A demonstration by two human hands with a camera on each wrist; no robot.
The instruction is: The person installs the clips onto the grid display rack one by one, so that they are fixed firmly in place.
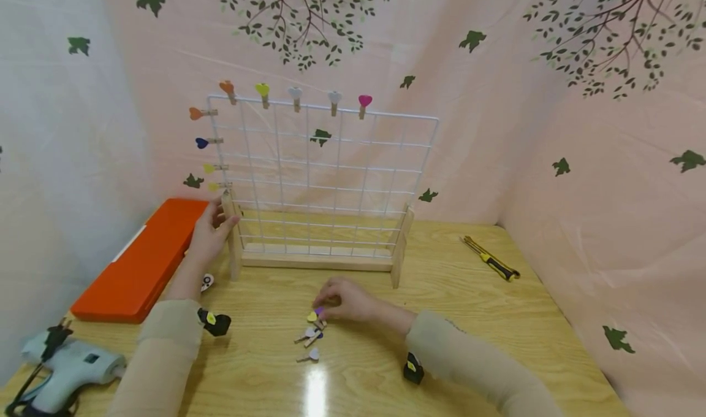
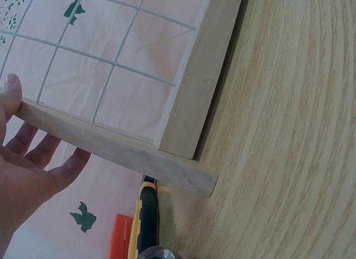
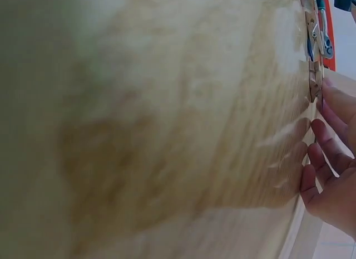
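Observation:
A white wire grid (image 1: 325,159) stands upright in a wooden stand (image 1: 317,261), with heart-topped clothespins clipped along its top and left edges. My left hand (image 1: 208,236) holds the stand's left post (image 2: 111,142), thumb on one side and fingers on the other. On the table, my right hand (image 1: 350,300) has thumb and fingertips at the end of a small wooden clothespin (image 3: 315,83) in a loose pile. Purple and yellow hearts show beside these fingertips in the head view. Nearer me lie several more clothespins, among them one with a white heart (image 1: 314,354).
A flat orange case (image 1: 138,263) lies left of the stand, with a glue gun (image 1: 77,368) and its cord in front. A yellow and black tool (image 1: 491,259) lies at the right. Another yellow-black handle (image 2: 146,214) shows behind the post. Printed fabric hangs around the table.

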